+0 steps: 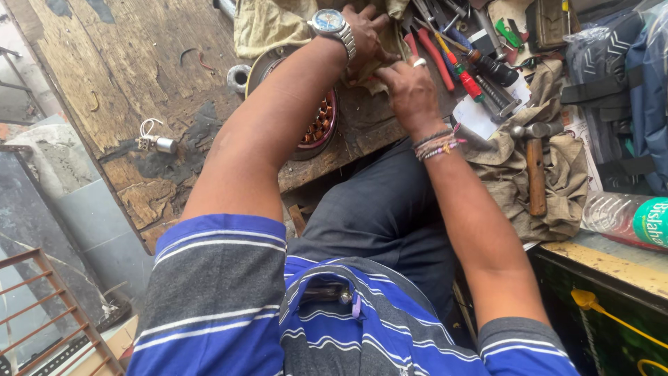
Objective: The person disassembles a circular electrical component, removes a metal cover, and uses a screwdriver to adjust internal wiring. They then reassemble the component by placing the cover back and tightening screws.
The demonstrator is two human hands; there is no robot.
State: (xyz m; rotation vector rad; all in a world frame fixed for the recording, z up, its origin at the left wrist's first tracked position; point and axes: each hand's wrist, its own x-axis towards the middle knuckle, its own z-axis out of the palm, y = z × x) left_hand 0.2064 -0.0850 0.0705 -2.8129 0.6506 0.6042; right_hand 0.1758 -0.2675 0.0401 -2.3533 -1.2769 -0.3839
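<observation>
Far left: small capacitor [164, 145] with white leads lies loose on the worn wood surface [104, 76], at about 9 o'clock from the stator, well apart from both hands. Stator [316, 129] sits at the surface's near edge, copper windings showing, mostly hidden under the left forearm. Left hand [365, 35], watch on the wrist, is at 12 o'clock of the stator, pressed onto a tan cloth [271, 24]; fingers curled down on the cloth, but whether they pinch something under it I cannot tell. Right hand [410, 87] is just beside it at 4 o'clock, ring on one finger, fingers bunched together pointing toward the left hand; what they hold is hidden. Pliers [435, 56] with red grips and a screwdriver [463, 73] lie just at 1 o'clock of the right hand, in a heap of tools. Hammer [534, 167] rests on sacking at 3 o'clock, bottle [626, 219] further right. Risks, my read: the left forearm lies across the stator, so a shift could scuff the winding enamel or nudge it off the edge. Tool heap is close enough for the right hand to snag. Capacitor is round, could roll.
</observation>
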